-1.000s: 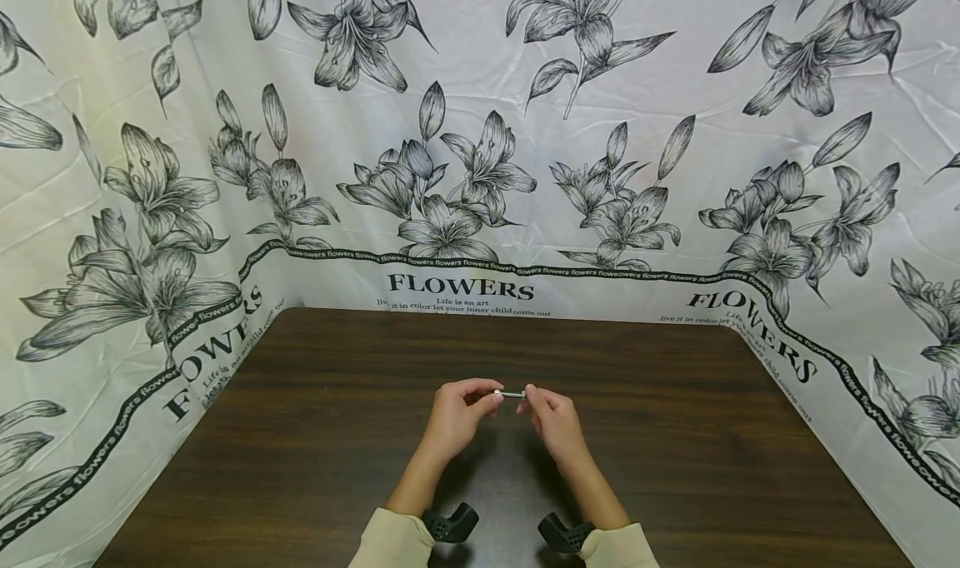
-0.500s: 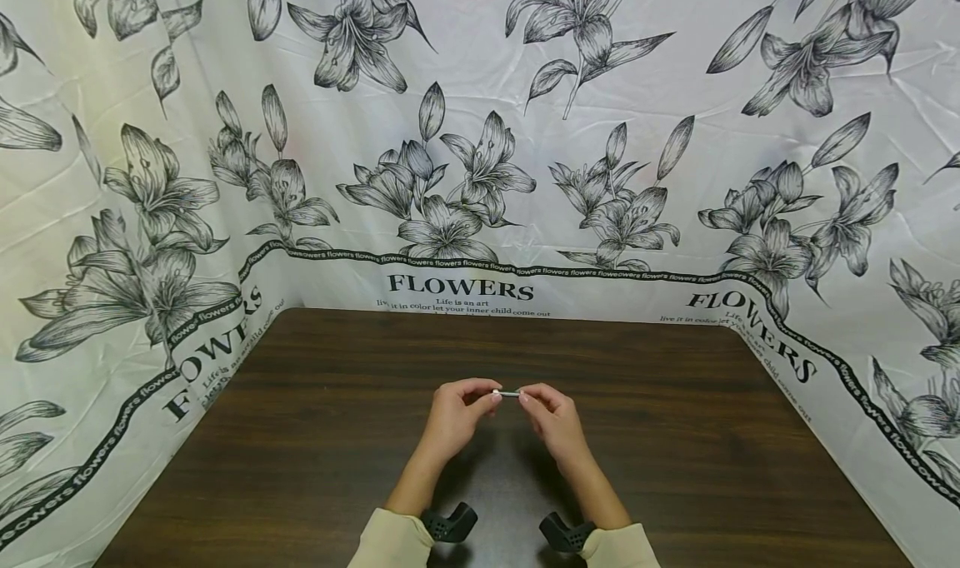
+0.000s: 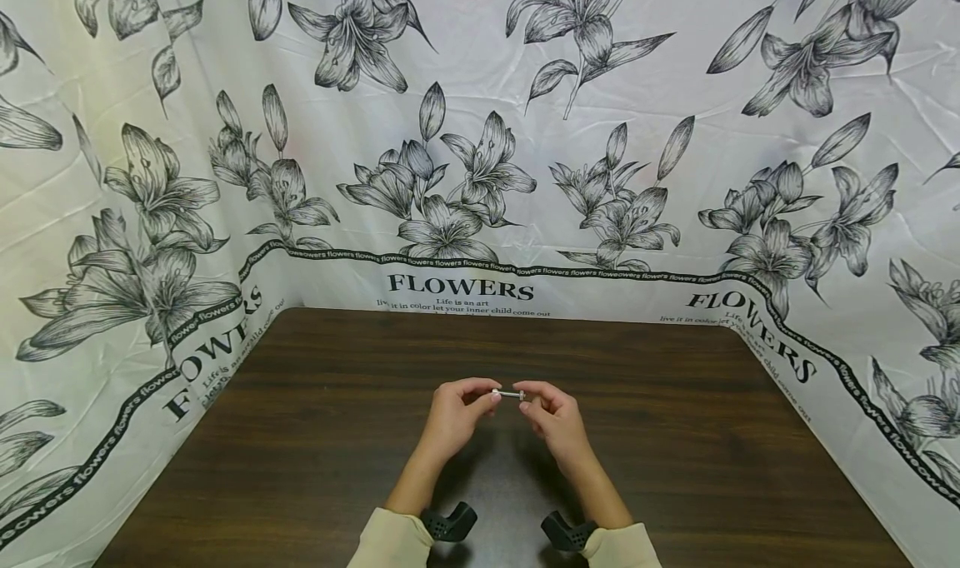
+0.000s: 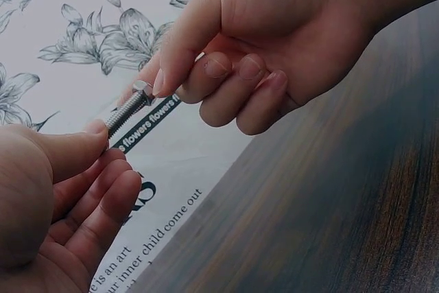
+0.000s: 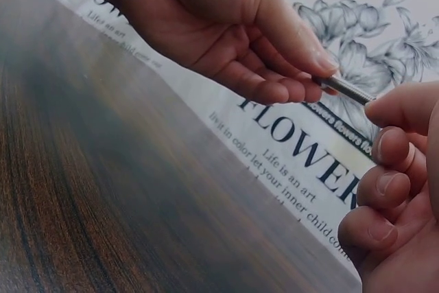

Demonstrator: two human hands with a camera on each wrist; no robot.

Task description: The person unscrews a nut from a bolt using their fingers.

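Note:
Above the middle of the table, a small silver bolt [image 3: 508, 394] lies nearly level between two hands. My left hand [image 3: 452, 418] pinches one end between thumb and fingertips. At the other end, the thumb and index finger of my right hand [image 3: 557, 422] sit around a hexagonal piece [image 4: 143, 89]; whether it is a nut or the bolt's head I cannot tell. Bare thread on the bolt [image 4: 123, 113] shows between the hands in the left wrist view. In the right wrist view the left fingertips hide the bolt's far end, and the right thumb [image 5: 391, 106] covers its near end.
A dark brown wooden table [image 3: 337, 368] lies under both hands. White cloth [image 3: 480, 68] with black flower prints and lettering hangs behind it and along its sides. Each wrist wears a black camera mount, such as the left mount [image 3: 450, 522].
The right finger and thumb closed over the bolt's right end half a second ago, then parted slightly, so the hexagonal piece shows again. The left hand has stayed nearly still.

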